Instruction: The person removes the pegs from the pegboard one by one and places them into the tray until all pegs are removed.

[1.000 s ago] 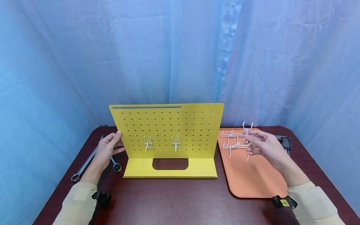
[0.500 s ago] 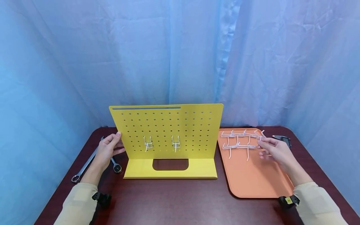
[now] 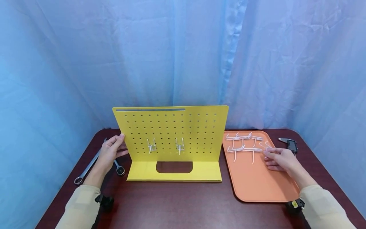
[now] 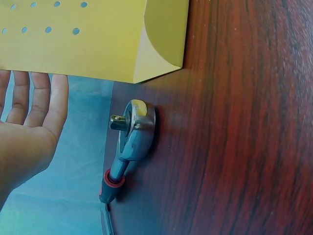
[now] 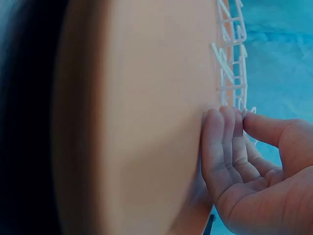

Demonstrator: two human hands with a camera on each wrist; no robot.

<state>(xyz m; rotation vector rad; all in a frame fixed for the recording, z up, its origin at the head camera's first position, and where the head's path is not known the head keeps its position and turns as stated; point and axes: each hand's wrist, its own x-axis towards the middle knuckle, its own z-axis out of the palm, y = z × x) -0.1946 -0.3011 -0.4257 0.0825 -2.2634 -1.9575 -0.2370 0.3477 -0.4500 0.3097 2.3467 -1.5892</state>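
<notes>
A yellow pegboard stand stands upright on the table, with two white wire hooks, a left one and a right one, in its lower holes. My left hand holds the board's left edge, thumb in front; in the left wrist view its straight fingers reach behind it. Over the orange tray's far right part, my right hand pinches another white peg hook between thumb and fingertips. Part of that hook is hidden by the fingers. Several white hooks lie in two rows to its left.
Left of the board lie a combination wrench and a ratchet wrench, partly behind my left arm. A digital caliper rests on the table beyond the tray's right edge. Blue curtains hang around the table.
My right hand has carried its hook rightward and down, from above the other hooks to beside them at the tray's right side. The left hand and the board stay put.
</notes>
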